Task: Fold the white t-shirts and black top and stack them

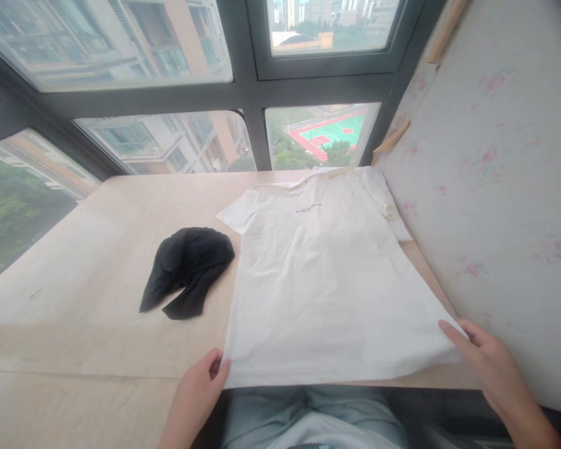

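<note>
A white T-shirt [318, 280] lies spread on the wooden surface, its collar toward the window and its hem toward me. Small dark lettering shows across its chest. My left hand [201, 386] pinches the left corner of the hem between thumb and fingers. At the opposite hem corner, my right hand [489, 358] grips the fabric, thumb on top and fingers partly hidden beneath. The hem is drawn out between both hands, and its right part looks slightly lifted. The shirt's right sleeve is bunched near the wall.
Left of the shirt, a crumpled black cloth item [191, 268] rests on the wooden surface [75, 268]. Dark-framed windows [247, 93] border the far side. A wall with floral paper [505, 187] rises close on the right. My legs [308, 415] are below the front edge.
</note>
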The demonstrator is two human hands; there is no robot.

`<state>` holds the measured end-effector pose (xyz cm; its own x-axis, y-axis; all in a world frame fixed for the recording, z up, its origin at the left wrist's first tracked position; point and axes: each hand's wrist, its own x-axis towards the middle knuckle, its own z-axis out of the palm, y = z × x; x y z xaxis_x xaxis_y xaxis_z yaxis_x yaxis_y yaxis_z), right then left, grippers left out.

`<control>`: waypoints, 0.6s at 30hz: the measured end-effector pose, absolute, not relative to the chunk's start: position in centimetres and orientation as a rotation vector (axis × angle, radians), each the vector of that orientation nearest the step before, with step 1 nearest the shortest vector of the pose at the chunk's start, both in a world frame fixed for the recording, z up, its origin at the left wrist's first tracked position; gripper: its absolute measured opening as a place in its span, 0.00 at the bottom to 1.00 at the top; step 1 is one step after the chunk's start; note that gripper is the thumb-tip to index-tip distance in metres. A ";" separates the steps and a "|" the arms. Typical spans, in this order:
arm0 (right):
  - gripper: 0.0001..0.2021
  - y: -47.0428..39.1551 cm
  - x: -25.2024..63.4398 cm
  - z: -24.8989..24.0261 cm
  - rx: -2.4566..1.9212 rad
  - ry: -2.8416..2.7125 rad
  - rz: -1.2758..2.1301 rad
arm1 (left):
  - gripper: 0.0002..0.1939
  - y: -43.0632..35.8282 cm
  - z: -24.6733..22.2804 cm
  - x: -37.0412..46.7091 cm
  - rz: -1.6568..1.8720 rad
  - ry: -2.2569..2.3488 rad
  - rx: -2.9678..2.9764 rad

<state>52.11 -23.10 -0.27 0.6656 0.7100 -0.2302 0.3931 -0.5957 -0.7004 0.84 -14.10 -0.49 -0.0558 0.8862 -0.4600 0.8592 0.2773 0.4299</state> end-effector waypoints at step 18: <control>0.17 -12.2 50.4 0.6 -2.443 -1.564 0.352 | 0.22 -0.8 -0.9 6.1 0.549 1.886 1.661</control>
